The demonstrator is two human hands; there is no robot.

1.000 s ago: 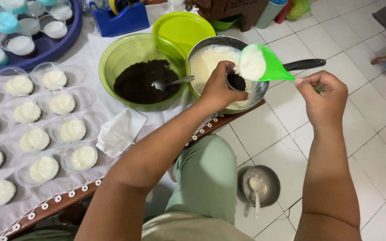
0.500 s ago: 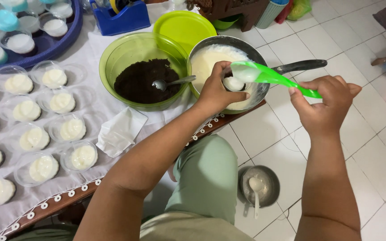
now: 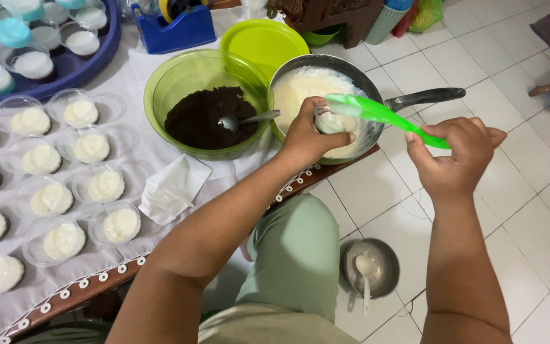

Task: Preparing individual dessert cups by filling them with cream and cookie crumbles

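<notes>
Over the pan (image 3: 300,79) of white cream, a small cup (image 3: 330,122) was gripped by the left hand (image 3: 307,134); the green spatula (image 3: 377,113), clenched in the right hand (image 3: 456,159), was best tipped slowly.

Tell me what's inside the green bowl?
The green bowl holds dark crumbs with a metal spoon resting in them. The crumbs cover the bowl's bottom, so nothing beneath shows.

Left hand (image 3: 310,134) holds small cup (image 3: 330,122) over pan (image 3: 300,86); right hand (image 3: 456,156) tips green spatula (image 3: 383,114).
</notes>
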